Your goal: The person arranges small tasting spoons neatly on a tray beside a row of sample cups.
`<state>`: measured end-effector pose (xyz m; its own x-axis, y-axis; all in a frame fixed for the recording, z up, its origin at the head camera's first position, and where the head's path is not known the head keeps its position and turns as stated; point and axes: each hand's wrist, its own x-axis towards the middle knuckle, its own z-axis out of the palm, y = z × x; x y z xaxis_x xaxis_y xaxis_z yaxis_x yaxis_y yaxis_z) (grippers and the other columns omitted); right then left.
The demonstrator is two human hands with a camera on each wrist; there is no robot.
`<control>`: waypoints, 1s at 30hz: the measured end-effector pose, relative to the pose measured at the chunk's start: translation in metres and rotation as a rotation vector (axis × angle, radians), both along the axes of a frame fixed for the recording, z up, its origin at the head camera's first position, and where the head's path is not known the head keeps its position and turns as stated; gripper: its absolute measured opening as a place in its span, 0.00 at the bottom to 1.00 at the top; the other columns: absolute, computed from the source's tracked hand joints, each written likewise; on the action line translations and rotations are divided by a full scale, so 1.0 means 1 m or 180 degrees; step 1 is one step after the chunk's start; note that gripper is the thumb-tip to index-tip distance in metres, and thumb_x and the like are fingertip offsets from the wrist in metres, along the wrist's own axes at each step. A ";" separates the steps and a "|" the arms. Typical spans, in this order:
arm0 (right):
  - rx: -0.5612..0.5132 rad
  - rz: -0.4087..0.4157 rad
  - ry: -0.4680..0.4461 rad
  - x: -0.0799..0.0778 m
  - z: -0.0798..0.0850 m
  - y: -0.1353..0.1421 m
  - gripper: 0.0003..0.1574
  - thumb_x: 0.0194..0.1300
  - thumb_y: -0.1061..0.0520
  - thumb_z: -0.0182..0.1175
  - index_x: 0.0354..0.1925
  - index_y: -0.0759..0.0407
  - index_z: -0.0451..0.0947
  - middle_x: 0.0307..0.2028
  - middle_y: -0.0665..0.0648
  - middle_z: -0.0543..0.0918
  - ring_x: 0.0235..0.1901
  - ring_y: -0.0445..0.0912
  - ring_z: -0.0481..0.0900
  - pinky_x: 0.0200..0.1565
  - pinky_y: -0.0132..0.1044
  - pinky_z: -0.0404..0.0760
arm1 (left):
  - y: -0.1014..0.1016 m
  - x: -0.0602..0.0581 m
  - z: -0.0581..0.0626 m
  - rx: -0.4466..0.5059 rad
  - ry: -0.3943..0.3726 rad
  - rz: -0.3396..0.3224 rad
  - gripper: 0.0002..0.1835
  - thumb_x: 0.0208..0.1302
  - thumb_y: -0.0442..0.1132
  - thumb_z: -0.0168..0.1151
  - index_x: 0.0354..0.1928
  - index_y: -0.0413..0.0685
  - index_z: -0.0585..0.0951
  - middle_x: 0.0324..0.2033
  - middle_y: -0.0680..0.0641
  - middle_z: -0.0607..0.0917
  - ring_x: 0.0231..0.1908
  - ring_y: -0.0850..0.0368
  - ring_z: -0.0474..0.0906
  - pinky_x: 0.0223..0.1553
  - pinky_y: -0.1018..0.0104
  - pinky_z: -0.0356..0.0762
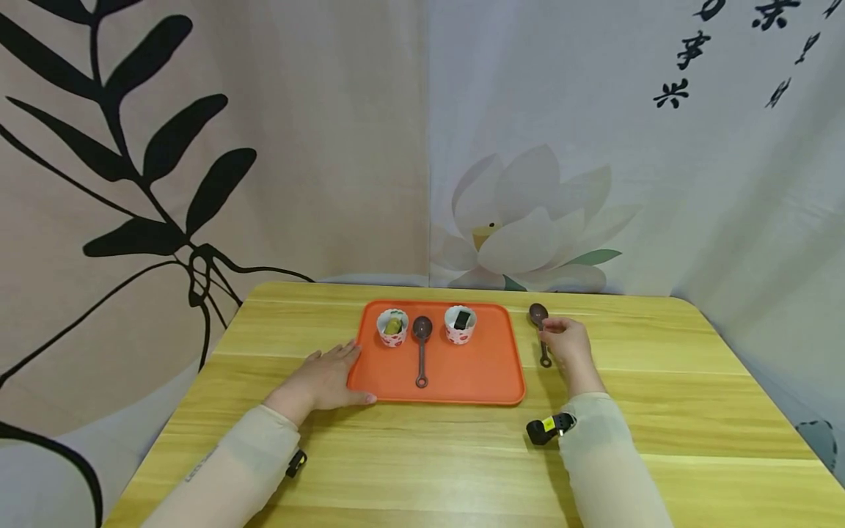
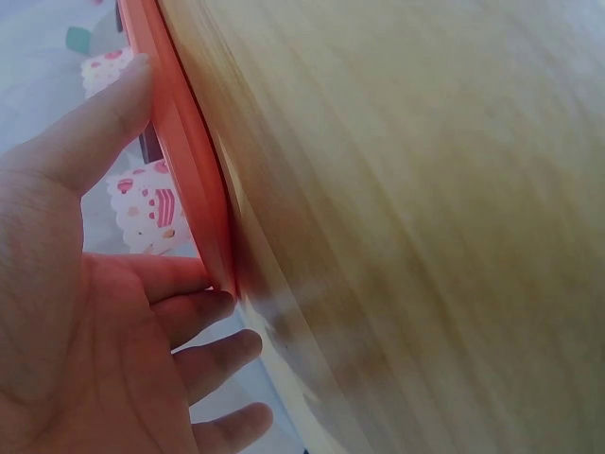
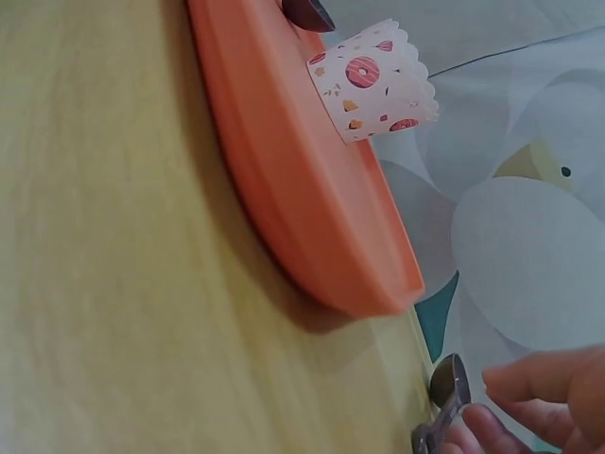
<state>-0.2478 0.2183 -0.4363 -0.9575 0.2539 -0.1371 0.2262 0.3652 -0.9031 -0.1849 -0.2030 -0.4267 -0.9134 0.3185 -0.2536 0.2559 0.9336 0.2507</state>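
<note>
Spoon (image 1: pixel 540 331) number two, brown like the first, lies on the wooden table (image 1: pixel 660 381) just right of the orange tray (image 1: pixel 475 370), its bowl pointing away from the person. The right hand (image 1: pixel 566 343) rests on its handle, fingertips (image 3: pixel 506 383) curled down onto it and pinching it. The left hand (image 1: pixel 328 378) lies flat against the tray's left edge, fingers straight and relaxed, thumb along the near corner. On the tray, a second spoon (image 1: pixel 421 345) lies between two paper cups: the left cup (image 1: pixel 392 327) holds something yellow-green, the right cup (image 1: pixel 460 324) something dark. Both cups stand upright near the tray's far edge.
</note>
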 end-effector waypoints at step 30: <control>0.0426 0.0063 -0.0058 -0.004 -0.008 0.004 0.22 0.61 0.73 0.61 0.54 0.78 0.76 0.50 0.74 0.81 0.48 0.58 0.78 0.37 0.29 0.76 | 0.001 0.000 0.001 -0.0050 -0.0001 0.0003 0.58 0.56 0.71 0.64 0.76 0.35 0.58 0.75 0.36 0.58 0.73 0.35 0.55 0.70 0.34 0.50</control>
